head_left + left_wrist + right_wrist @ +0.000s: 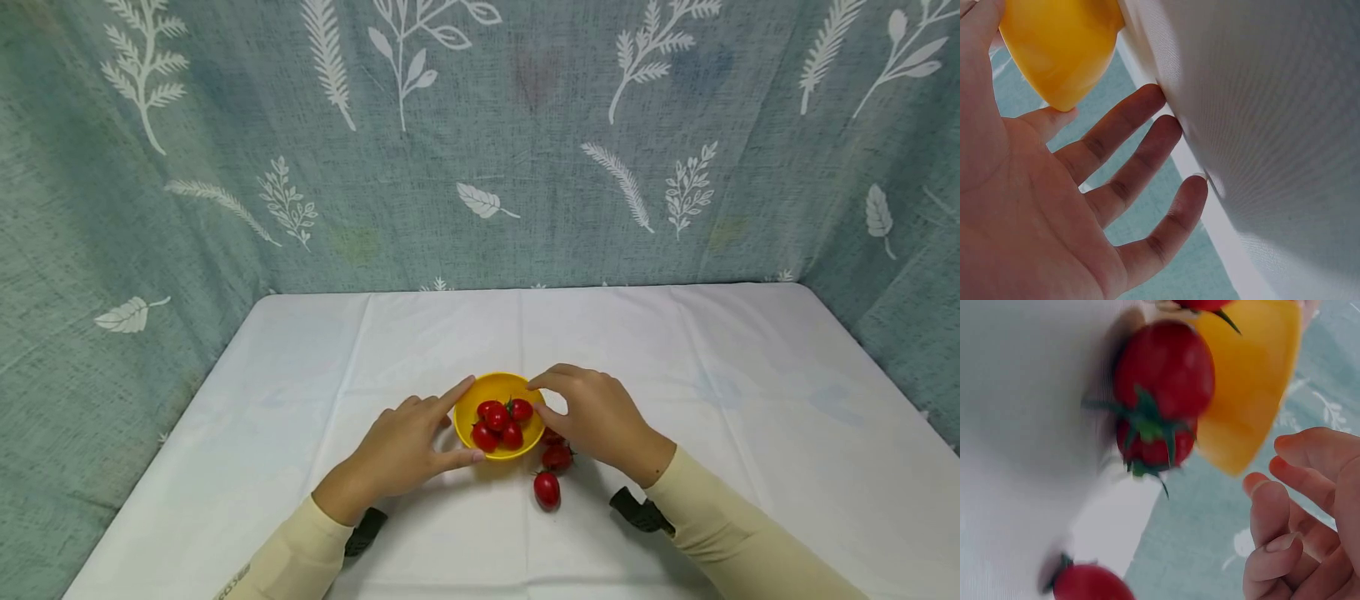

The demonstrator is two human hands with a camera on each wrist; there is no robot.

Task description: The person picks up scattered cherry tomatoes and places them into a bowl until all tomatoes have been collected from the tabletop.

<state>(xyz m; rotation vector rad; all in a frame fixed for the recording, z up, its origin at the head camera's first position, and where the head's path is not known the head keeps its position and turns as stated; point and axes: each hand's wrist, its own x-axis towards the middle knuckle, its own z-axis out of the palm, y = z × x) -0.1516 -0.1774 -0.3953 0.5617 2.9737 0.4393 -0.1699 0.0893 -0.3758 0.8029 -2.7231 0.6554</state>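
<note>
One foremost tomato (547, 492), long axis roughly front-to-back, leafy end away

No word, number, brand or sign can be read with certainty in any of the three views. The one trace of writing is a short row of small, dark, letter-like marks (232, 582) on the pale cream left sleeve (288, 550), seen in the head view. The row runs slantwise along the forearm, close to the bottom edge of the picture, and stands out plainly in tone from the light cloth. Its characters are too small and blurred to make out, so the wording cannot be told.
</note>
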